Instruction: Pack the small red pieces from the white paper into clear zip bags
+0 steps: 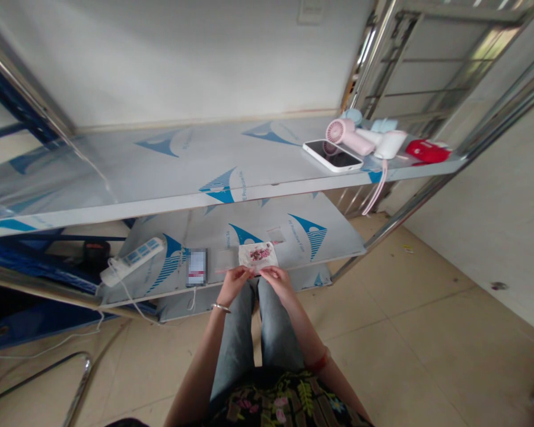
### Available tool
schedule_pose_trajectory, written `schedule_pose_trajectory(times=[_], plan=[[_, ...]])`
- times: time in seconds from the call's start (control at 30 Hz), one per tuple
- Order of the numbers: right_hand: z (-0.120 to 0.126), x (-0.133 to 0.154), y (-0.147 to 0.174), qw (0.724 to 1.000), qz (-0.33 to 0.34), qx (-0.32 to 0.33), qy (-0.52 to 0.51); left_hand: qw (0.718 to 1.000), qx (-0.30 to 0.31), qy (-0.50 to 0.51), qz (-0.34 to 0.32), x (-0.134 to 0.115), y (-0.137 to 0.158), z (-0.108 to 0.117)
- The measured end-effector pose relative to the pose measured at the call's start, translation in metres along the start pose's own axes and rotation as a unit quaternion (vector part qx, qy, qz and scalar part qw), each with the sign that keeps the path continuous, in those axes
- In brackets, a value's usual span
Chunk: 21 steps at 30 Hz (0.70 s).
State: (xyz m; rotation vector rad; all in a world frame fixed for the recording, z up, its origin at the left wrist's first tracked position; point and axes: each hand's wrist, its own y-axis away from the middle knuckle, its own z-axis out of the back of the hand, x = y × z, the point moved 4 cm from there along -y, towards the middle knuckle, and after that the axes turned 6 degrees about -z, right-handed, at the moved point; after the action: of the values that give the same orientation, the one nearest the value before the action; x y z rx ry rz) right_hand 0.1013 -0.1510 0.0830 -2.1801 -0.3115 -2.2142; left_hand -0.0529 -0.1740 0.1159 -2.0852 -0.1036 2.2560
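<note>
My left hand (237,276) and my right hand (274,277) are close together at the front edge of the lower shelf, thumbs and fingers pinched. What lies between their fingertips is too small to make out. Just beyond them is a white, crinkled sheet or pouch (247,255) with a cluster of small red and pink pieces (260,254), which look like beads. To its left lies a clear plastic bag (225,260). Another small clear bag (275,235) sits behind it on the right.
A phone (197,267) with a blurred screen and a white power strip (136,261) with cords lie left on the lower shelf (338,237). The upper shelf (204,160) overhangs it, bearing a white phone (333,156), a pink handheld fan (349,135) and a red item (427,151).
</note>
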Motion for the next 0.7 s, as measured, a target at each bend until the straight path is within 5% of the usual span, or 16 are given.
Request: schedule_pose_trajectory(times=[0.33,0.7], plan=[[-0.008,0.024,0.017,0.994,-0.085,0.065,-0.024,0.997,0.074,0.026,-0.003,-0.003,0.003,-0.016],[-0.023,0.027,0.013,0.993,-0.06,0.092,-0.043,0.999,0.034,0.035,0.014,0.004,0.006,-0.011]])
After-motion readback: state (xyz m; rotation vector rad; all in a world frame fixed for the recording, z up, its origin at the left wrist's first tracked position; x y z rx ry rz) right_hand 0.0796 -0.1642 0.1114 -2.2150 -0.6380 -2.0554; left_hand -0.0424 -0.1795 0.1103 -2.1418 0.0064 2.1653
